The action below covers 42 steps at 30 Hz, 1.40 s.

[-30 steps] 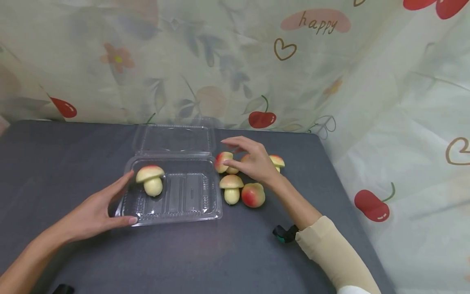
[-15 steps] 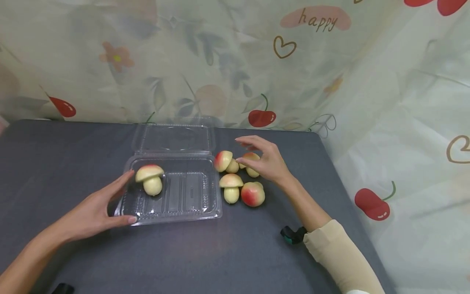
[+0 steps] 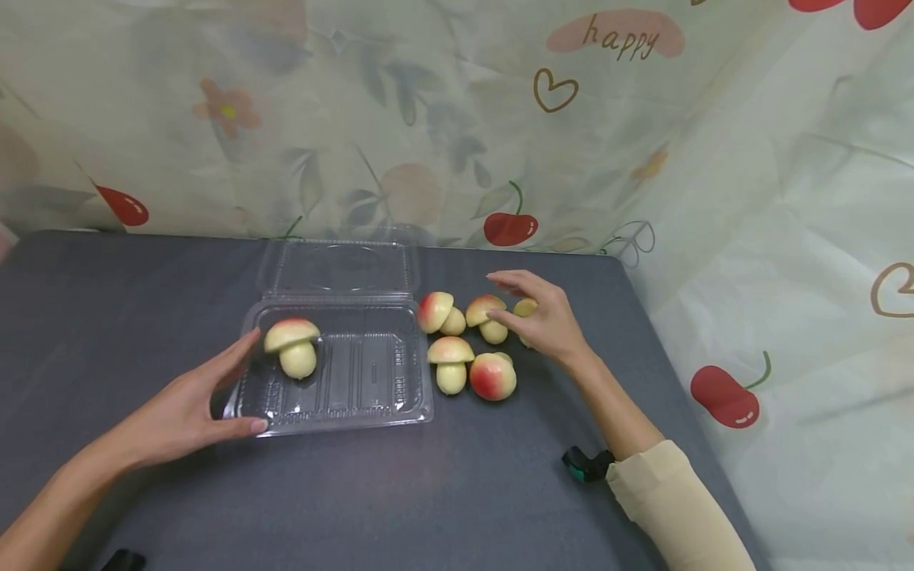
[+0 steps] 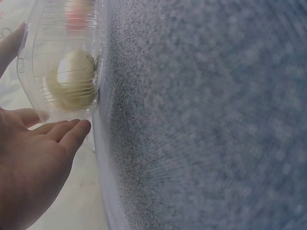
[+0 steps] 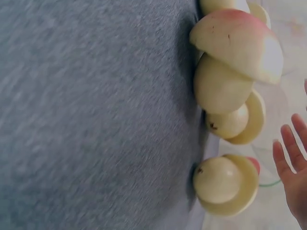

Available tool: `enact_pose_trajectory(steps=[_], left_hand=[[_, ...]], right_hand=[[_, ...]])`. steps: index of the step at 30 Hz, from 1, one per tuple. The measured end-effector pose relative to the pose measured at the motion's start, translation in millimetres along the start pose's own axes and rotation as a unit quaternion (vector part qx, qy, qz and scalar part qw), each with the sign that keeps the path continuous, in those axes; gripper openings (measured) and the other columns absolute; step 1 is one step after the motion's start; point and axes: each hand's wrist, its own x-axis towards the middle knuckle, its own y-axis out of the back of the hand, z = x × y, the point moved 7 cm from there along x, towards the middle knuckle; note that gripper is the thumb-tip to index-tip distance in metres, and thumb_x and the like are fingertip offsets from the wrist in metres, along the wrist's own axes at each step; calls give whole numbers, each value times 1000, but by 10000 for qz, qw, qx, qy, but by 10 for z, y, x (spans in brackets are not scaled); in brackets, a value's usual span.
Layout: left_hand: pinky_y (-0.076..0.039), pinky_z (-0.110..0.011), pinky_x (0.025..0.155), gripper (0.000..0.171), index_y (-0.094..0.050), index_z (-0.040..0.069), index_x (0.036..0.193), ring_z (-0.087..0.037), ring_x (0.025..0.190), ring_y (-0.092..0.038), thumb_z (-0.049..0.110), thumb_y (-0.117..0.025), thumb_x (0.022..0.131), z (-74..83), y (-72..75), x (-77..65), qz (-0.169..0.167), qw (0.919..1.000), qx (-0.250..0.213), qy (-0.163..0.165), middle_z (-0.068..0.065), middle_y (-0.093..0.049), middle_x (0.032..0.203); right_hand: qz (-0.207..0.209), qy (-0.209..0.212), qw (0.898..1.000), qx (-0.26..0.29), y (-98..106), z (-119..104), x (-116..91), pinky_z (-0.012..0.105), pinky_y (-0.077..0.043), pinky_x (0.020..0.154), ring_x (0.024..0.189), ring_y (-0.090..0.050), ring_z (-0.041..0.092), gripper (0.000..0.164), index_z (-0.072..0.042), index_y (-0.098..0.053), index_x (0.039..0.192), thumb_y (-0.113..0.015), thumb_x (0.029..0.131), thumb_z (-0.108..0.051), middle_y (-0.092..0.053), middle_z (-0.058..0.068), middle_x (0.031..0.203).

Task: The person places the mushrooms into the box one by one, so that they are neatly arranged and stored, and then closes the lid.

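Observation:
In the head view my left hand touches the left end of a clear plastic clamshell container, thumb at its front corner and straight fingers along its side. Inside lies one mushroom-shaped piece with a red-tinged cap. My right hand hovers, fingers spread and holding nothing, over the rightmost mushroom piece, which it partly hides. Beside it is another mushroom piece near my thumb. In the right wrist view my right hand stands apart from the mushroom pieces.
More mushroom pieces lie right of the container: one at the back, one in front, one with its red cap turned forward. The container's lid lies open toward the patterned curtain. All stand on a grey table.
My right hand has moved to the right over the mushroom pieces, uncovering the back middle one and partly covering the rightmost. My left hand and the container have stayed in place.

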Motion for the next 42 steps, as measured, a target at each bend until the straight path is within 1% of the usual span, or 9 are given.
enact_pose_trajectory(steps=[3,7,11,14,18,25,31,34,42], left_hand=[[-18,2,91,113,-14,15,161,-50,126,-50,40,-86,77,-3,4,0,-37,10000,34,63,-24,-26,159],[-18,3,91,113,-13,15,161,-50,127,-48,39,-86,77,4,5,1,-51,10000,-8,45,-26,-29,157],[-19,4,92,113,-14,13,161,-50,127,-48,37,-86,77,17,10,2,-16,9999,-93,-38,-28,-34,154],[-20,4,92,113,-14,13,161,-50,127,-49,36,-87,77,19,14,2,-5,9999,-146,-67,-28,-37,152],[-20,4,92,113,-14,13,161,-50,128,-48,35,-87,77,18,16,5,-13,9998,-185,-80,-27,-38,152],[-20,4,93,113,-14,12,160,-49,128,-48,34,-87,77,16,16,10,12,9997,-185,-144,-28,-38,152],[-22,3,94,113,-14,13,160,-48,127,-49,32,-87,77,3,-5,-2,58,9996,-141,-247,-27,-39,151],[-23,2,94,113,-14,14,161,-46,128,-48,33,-87,77,-4,-19,5,27,9996,-155,-238,-25,-40,152],[-22,3,93,112,-12,11,160,-49,130,-46,33,-86,78,17,-14,10,-101,9994,-276,-165,-28,-36,153]], right_hand=[[61,-2,10000,-6,42,35,-40,54,-50,87,102,-63,37,45,4,-67,120,-81,77,5,-67,21,116],[119,-179,9998,20,97,105,-103,56,-49,88,104,-62,40,46,5,-67,120,-81,76,7,-66,24,118],[121,-390,9992,-33,138,187,-157,56,-48,90,107,-61,41,46,2,-66,122,-81,79,4,-65,23,119],[116,-498,9986,-143,147,335,-202,55,-49,90,107,-61,38,46,0,-66,124,-81,80,1,-65,20,120],[171,-487,9985,-205,170,563,-271,53,-50,89,105,-63,37,49,-3,-67,125,-82,79,-1,-66,18,122],[242,-522,9979,-310,259,717,-354,47,-49,89,108,-63,33,52,-12,-68,126,-85,77,-7,-67,7,123],[62,-826,9956,-434,273,809,-409,49,-48,93,115,-60,31,55,-16,-66,130,-85,79,-13,-64,6,128],[-99,-999,9933,-574,269,862,-447,51,-47,95,119,-58,32,58,-14,-63,133,-85,79,-14,-62,11,130],[-476,-1457,9849,-809,237,1018,-553,49,-46,99,123,-54,25,67,-10,-56,139,-85,80,-19,-56,7,135]])
